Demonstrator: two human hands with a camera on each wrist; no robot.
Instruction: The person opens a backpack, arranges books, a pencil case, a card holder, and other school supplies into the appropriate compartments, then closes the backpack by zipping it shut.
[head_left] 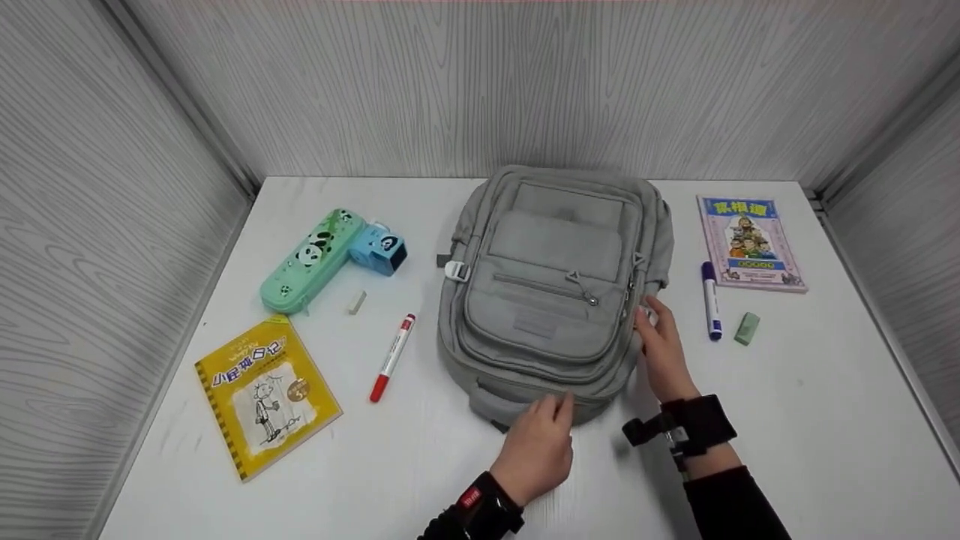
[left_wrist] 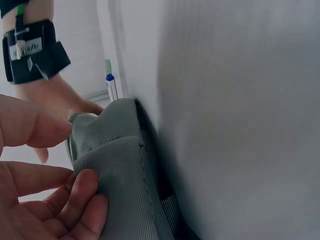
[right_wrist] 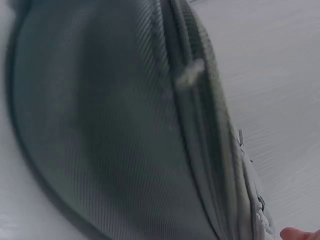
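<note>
A grey backpack (head_left: 555, 240) lies front side up on the white table, with its carry handle toward the person. At the near end my left hand (head_left: 536, 442) has its fingers curled at the edge. In the left wrist view, thumb and fingertips (left_wrist: 82, 185) meet the grey fabric. My right hand (head_left: 664, 349) grips the backpack's right side, thumb and forefinger around a small whitish buckle there. The right wrist view is mostly filled by the bag's blurred side panel and zippers (right_wrist: 187, 120), with one fingertip (right_wrist: 297, 233) at the lower corner.
On the left lie a yellow book (head_left: 270, 397), a green panda pencil case (head_left: 311, 262), a blue panda item (head_left: 377, 247), a white eraser (head_left: 356, 302) and a red marker (head_left: 392, 358). On the right are a pink booklet (head_left: 751, 244), a purple-capped marker (head_left: 712, 301) and a green eraser (head_left: 747, 328).
</note>
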